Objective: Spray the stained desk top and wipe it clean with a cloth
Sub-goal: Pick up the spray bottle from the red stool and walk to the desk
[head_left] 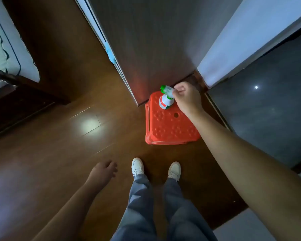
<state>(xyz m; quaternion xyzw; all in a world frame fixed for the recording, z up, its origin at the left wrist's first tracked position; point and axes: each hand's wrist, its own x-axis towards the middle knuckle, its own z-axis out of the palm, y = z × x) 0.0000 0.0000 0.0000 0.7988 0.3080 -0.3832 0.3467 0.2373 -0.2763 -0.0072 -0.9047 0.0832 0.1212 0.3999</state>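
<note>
A white spray bottle [165, 101] with a green nozzle and a red band stands upright on a red plastic stool [169, 126]. My right hand [187, 97] reaches down to it, fingers closed around the trigger head at the top of the bottle. My left hand [103, 171] hangs low at the lower left, fingers loosely apart, holding nothing. No desk top and no cloth are in view.
The stool stands on a dark wooden floor [59, 136] against the end of a dark door or panel [146, 49]. A white wall corner [241, 40] and dark glossy tiles [268, 101] lie to the right. A bed edge [5, 54] is at far left. My feet [137, 166] stand just before the stool.
</note>
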